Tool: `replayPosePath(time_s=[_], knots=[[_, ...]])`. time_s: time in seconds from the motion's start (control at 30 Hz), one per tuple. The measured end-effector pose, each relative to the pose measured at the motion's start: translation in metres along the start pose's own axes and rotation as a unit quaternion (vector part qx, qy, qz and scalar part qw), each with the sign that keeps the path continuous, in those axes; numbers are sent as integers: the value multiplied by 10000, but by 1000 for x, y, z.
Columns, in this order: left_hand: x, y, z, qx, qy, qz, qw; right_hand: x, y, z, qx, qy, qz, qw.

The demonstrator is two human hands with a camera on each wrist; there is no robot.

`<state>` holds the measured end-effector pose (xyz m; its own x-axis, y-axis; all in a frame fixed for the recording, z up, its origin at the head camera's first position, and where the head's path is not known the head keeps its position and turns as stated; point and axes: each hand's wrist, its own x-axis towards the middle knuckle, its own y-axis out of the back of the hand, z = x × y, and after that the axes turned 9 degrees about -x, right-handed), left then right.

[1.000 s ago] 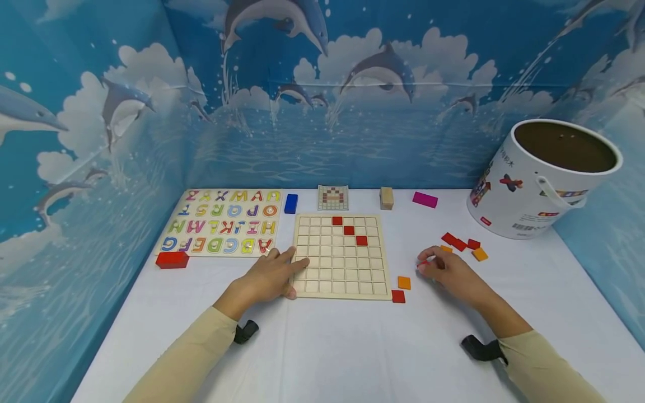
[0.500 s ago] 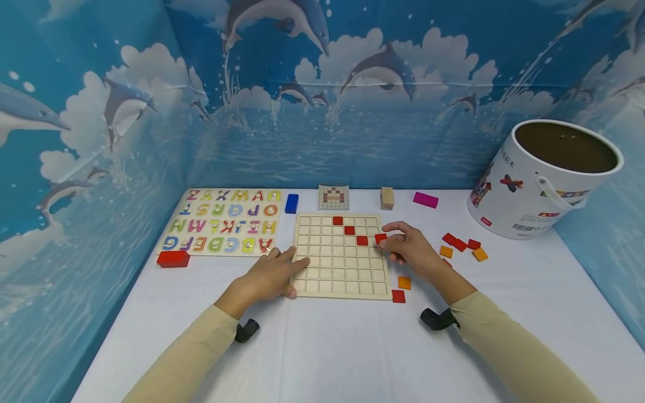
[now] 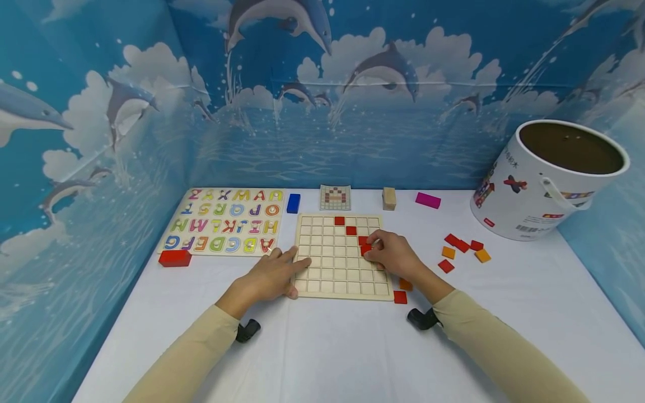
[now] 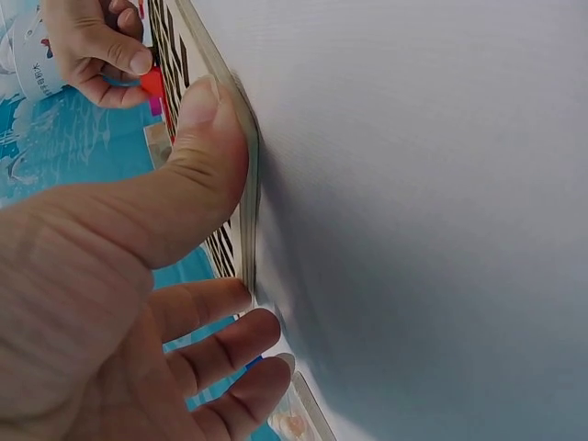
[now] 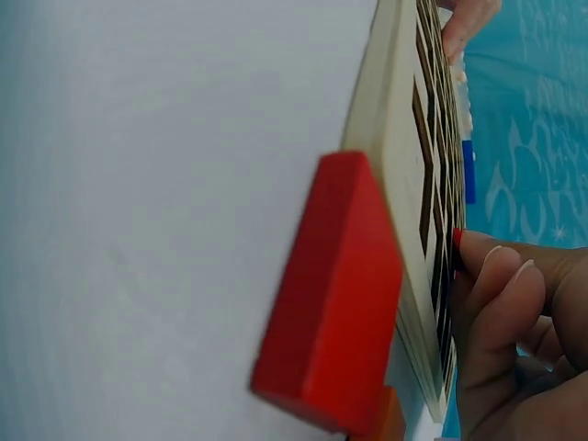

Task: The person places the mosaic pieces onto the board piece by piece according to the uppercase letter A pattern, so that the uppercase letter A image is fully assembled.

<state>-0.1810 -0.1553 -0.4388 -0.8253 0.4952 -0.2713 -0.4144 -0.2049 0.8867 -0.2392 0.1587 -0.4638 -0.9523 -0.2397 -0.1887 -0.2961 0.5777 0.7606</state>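
Observation:
A pale wooden grid board [image 3: 327, 274] lies mid-table, with red square tiles [image 3: 351, 230] running down diagonally in its upper right cells. My right hand [image 3: 398, 258] pinches another red tile [image 3: 365, 250] between thumb and fingers, low over the cell under the lowest of them. In the right wrist view only a sliver of the pinched tile [image 5: 457, 239] shows at the fingertips. My left hand [image 3: 269, 274] rests on the board's left edge, index finger stretched over the grid. The left wrist view shows its thumb [image 4: 207, 138] pressing the board's rim.
Right of the board lie several loose red [image 3: 446, 266] and orange tiles [image 3: 482, 256]; two more sit near its front right corner. Behind are a pattern card [image 3: 335, 197], a blue block [image 3: 293, 203] and a magenta block [image 3: 428, 200]. A letter board [image 3: 201, 249] and a bucket [image 3: 534, 207] flank them.
My right hand has carried a red tile leftward from the loose tiles to the board's right side and lowered it at the grid. The left hand stays in place on the board.

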Motion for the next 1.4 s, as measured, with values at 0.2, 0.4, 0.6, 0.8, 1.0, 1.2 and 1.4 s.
replayPosePath(time_s=[0.2, 0.4, 0.6, 0.8, 1.0, 1.2, 1.4], knots=[[1, 0, 0, -7, 8, -19, 10000, -2, -4, -5, -361, 171, 71, 9992], [2, 0, 0, 35, -50, -31, 10000, -8, 5, -1, -360, 69, 171, 9992], [1, 0, 1, -4, -35, -35, 10000, -36, 31, 17, 309, -170, 181, 9992], [0, 0, 2, -104, -13, -28, 9999, -78, 33, 40, 1032, -503, -226, 9931], [1, 0, 2, -77, 40, -12, 10000, -101, 18, 53, 902, -469, -561, 9932], [2, -1, 2, -142, 64, -19, 9999, -106, 11, 51, 499, -206, -372, 9978], [1, 0, 2, -104, 111, -60, 9999, -107, 9, 46, 119, -39, -247, 9996]])
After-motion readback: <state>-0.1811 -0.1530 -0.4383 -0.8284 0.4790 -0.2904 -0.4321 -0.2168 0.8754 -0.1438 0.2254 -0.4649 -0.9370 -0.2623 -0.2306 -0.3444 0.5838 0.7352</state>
